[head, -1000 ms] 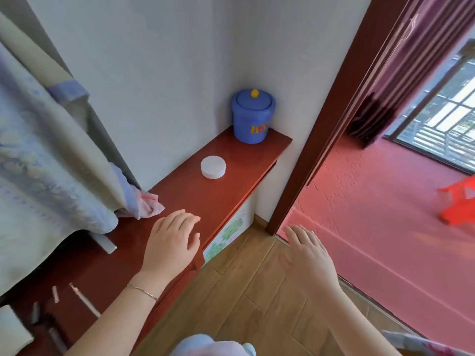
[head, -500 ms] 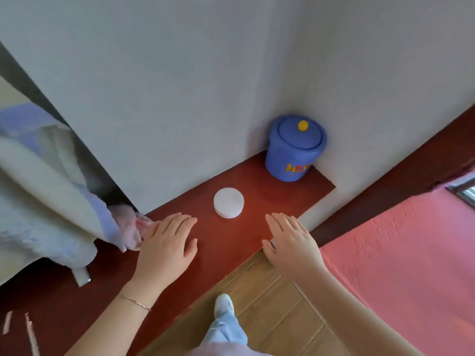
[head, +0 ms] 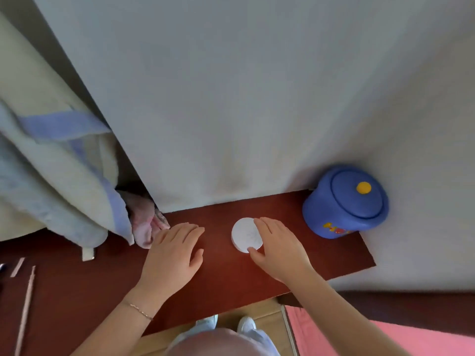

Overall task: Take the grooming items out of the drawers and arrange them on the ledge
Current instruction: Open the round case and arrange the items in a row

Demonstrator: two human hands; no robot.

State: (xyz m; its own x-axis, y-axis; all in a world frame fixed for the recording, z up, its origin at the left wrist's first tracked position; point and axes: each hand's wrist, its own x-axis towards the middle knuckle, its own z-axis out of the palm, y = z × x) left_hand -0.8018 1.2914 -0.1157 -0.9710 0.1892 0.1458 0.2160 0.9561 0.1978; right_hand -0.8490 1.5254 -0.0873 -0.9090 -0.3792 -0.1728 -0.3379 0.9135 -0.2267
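Note:
A dark red wooden ledge [head: 221, 283] runs along the white wall. On it lies a flat, round white jar [head: 243, 233]. My right hand [head: 281, 250] is over the jar's right side, fingers across its far edge and thumb against its near edge, holding it on the ledge. To the left of the jar, my left hand [head: 173, 253] lies flat on the ledge, fingers together, holding nothing. No drawer is in view.
A blue lidded pot [head: 345, 201] with a yellow knob stands in the right corner of the ledge. A pale blanket [head: 51, 176] and a pink cloth [head: 145, 223] hang over the ledge's left part. Thin sticks [head: 25, 299] lie far left. Below are my shoes [head: 245, 323] and pink floor [head: 359, 337].
The view has tilted down onto the ledge. My right hand has moved from the ledge's front edge onto the white jar. My left hand has stayed flat on the ledge.

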